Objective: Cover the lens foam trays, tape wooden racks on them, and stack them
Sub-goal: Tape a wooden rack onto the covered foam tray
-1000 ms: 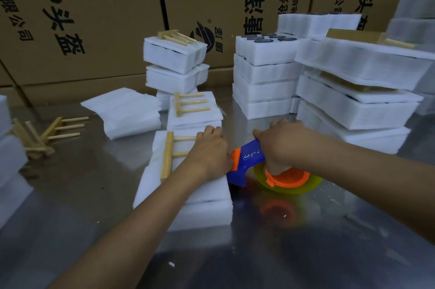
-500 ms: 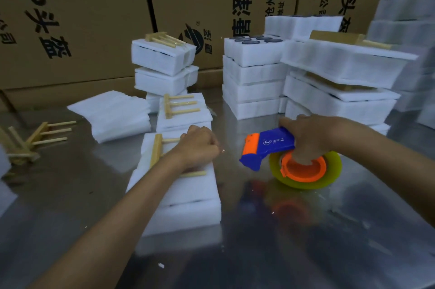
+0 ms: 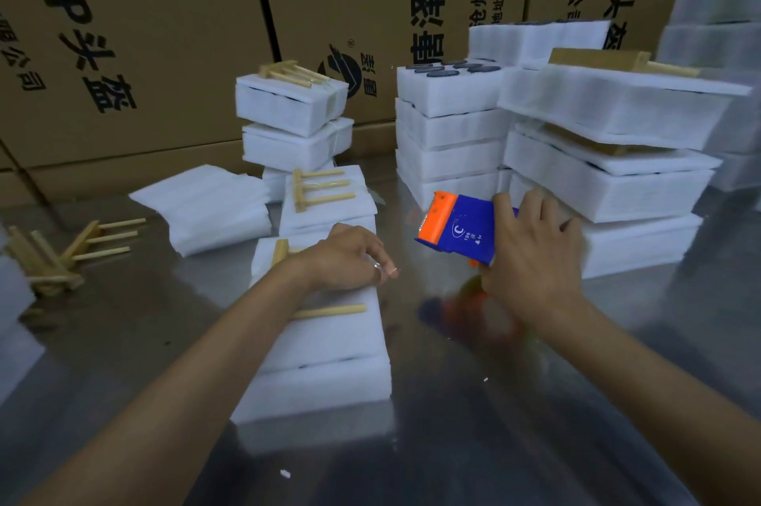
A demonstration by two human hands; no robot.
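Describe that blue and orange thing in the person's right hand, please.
The tape dispenser looks like plastic: a flat blue body with small white print and an orange front edge. It is lifted off the metal table, tilted, orange end pointing up-left. The right hand grips its rear from above, hiding the roll. Nothing else visibly touches it.

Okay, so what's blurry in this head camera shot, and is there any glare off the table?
Head view: the right hand and the tape dispenser it grips are motion-smeared, the orange roll below almost lost. The left hand on the foam tray is sharper. The steel table mirrors the stacks dimly, with no harsh glare. Wide-angle distortion bends the cardboard boxes near the edges.
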